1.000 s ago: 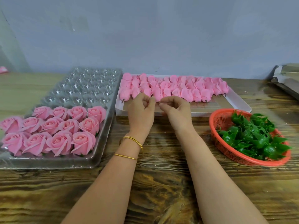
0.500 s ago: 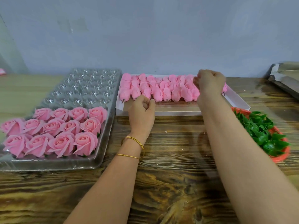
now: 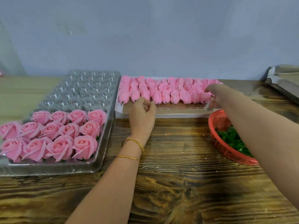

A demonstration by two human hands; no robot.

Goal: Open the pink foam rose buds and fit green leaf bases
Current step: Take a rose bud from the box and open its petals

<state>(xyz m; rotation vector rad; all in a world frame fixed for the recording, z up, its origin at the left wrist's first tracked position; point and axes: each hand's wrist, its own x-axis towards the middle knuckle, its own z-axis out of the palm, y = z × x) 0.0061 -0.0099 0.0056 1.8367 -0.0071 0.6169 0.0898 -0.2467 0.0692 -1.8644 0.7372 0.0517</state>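
Curling round the end bud [image 3: 204, 96] of the front row, the right hand's [image 3: 216, 94] fingers [image 3: 208, 89] seem to pinch it, though blur hides the grip. The left hand [image 3: 142, 110] rests fisted on the white tray's [image 3: 178, 115] front edge, and whether it holds anything cannot be told. Left of that tray stand a dozen-odd finished roses [image 3: 64, 131]. Many buds remain unopened, with leaf bases [image 3: 231, 138] waiting to its right.

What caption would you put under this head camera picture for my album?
A right hand reaches for pink buds in their box; opened roses wait nearby.
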